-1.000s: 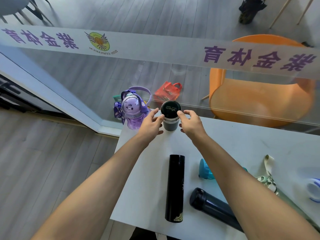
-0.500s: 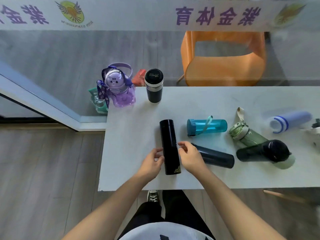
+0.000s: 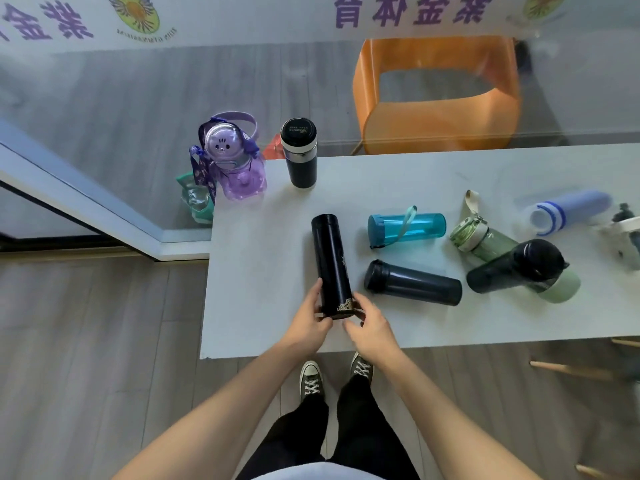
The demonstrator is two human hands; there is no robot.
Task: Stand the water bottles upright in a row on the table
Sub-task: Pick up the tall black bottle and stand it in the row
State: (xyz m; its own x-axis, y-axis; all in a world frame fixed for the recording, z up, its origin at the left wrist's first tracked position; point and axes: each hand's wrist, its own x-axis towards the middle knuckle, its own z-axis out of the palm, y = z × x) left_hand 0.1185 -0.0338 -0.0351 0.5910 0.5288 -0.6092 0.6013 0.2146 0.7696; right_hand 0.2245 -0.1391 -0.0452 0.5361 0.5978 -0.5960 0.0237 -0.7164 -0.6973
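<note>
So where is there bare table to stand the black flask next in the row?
Free: the far edge of the table right of the upright black tumbler, and the left strip below the purple bottle. Crowded: the lying teal bottle, dark bottle and green bottle. Both hands grip the black flask.

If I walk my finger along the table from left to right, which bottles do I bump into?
Purple bunny bottle → black-lidded flask → tall black flask → blue bottle → green bottle → white and blue bottle.
</note>
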